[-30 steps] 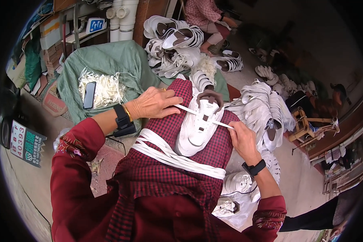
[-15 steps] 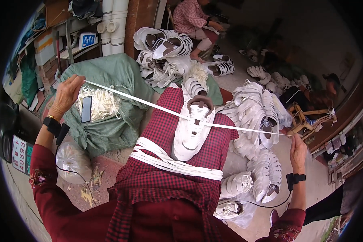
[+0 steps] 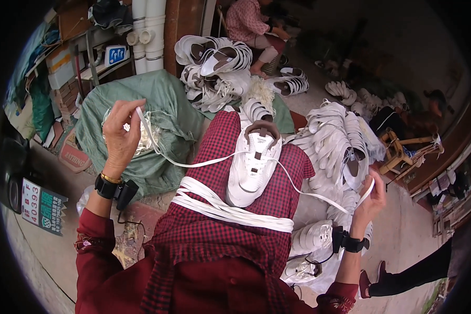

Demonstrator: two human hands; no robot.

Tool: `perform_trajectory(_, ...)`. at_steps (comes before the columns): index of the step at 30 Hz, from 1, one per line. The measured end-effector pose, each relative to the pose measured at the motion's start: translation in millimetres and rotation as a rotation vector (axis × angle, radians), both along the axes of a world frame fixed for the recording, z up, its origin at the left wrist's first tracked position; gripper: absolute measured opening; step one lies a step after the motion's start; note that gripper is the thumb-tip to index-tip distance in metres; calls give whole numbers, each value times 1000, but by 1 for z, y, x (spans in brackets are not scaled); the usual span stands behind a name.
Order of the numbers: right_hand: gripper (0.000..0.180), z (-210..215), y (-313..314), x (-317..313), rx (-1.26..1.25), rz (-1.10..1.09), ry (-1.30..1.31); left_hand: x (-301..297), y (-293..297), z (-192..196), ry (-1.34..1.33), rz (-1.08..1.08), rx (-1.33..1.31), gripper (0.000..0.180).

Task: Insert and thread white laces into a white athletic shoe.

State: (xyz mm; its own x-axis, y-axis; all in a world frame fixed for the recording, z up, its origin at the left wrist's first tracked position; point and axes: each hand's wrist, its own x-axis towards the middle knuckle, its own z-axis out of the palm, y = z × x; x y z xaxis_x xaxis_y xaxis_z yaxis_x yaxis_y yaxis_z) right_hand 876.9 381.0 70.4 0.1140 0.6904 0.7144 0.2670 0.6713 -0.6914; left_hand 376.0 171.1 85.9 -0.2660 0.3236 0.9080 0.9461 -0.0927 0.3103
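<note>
On my lap, over a red and black checked apron [image 3: 206,152], rests a white shoe upper [image 3: 244,183] with a brown collar. A white shoelace [image 3: 209,161] passes through its lower eyelet area and hangs slack to both sides. My left hand [image 3: 123,133], raised at the left, pinches one end between thumb and finger. At the right, my right hand [image 3: 370,201] is closed on the other end. A bundle of white laces [image 3: 227,212] lies across my thighs below the shoe's toe.
A green sack [image 3: 165,131] with a heap of white laces stands at the left. Stacked white shoe uppers [image 3: 324,131] lie at the right, more [image 3: 220,63] ahead. A seated person [image 3: 251,26] works at the back; another person's leg [image 3: 408,275] shows at the lower right.
Both hands have come inward and the right one slightly lower. The lace, stretched taut before, now sags in curves on both sides of the shoe.
</note>
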Motion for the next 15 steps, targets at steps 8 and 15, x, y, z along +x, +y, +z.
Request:
perform_trajectory(8,11,-38,13,-144,-350,676,-51,100,111,-60,-701,-832,-296,16)
perform_trajectory(15,10,-56,22,-159,-409,681,-177,113,124,-97,-853,-848,-356,15)
